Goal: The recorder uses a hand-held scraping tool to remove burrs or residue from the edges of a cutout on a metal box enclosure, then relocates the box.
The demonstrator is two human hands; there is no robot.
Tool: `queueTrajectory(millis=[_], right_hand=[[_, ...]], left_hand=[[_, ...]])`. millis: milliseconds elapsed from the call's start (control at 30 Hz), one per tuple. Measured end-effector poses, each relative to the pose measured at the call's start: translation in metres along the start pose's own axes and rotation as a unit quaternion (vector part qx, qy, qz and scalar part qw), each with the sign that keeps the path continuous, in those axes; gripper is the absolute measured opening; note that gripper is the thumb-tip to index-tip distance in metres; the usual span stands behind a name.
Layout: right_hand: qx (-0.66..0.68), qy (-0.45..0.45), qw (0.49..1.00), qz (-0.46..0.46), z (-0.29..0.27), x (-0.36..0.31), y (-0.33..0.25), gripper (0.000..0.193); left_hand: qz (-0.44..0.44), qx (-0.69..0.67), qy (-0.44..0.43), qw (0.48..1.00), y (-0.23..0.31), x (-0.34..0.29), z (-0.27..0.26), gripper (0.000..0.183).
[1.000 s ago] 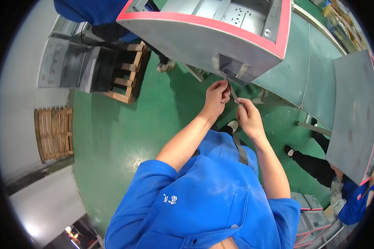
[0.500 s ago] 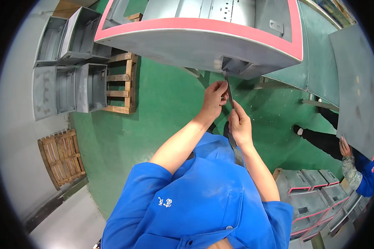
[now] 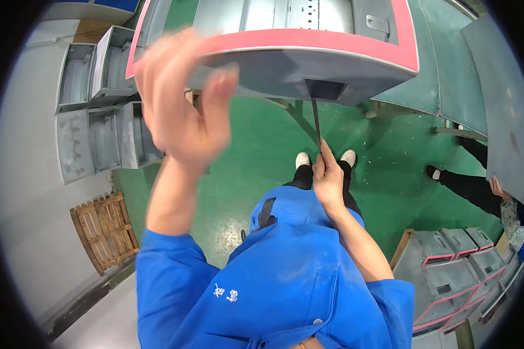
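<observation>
At the grey, pink-rimmed metal cabinet, one arm high, one low.
Left hand raised and blurred, thumb and fingers apart; right hand lower, its grip clamped on the near end of a thin dark strip, which reaches up to the cabinet's square opening.

A slatted pallet is propped against the wall. Grey cabinets are stacked at left, pink-edged boxes at lower right.

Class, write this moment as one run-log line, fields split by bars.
left hand: blurred, open, away from strip | right hand: grips strip's lower end | strip: upper end at opening of cabinet
</observation>
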State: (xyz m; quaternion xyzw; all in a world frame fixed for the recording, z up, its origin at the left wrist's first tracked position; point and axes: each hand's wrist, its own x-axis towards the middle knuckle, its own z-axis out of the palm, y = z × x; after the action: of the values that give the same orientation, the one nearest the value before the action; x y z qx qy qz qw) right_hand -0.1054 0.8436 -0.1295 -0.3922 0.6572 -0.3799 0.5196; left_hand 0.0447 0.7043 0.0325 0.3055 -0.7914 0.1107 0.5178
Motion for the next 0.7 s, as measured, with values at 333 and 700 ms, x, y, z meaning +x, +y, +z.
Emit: queueTrajectory(millis=[333, 700], right_hand=[[0.017, 0.035, 0.999, 0.031, 0.025, 0.011, 0.003, 0.035], [-0.03, 0.102, 0.991, -0.075, 0.028, 0.009, 0.004, 0.035]], left_hand=[[-0.158, -0.012, -0.456, 0.876, -0.028, 0.044, -0.002, 0.045], [-0.098, -0.095, -0.575, 0.807, -0.041, 0.062, 0.005, 0.051]])
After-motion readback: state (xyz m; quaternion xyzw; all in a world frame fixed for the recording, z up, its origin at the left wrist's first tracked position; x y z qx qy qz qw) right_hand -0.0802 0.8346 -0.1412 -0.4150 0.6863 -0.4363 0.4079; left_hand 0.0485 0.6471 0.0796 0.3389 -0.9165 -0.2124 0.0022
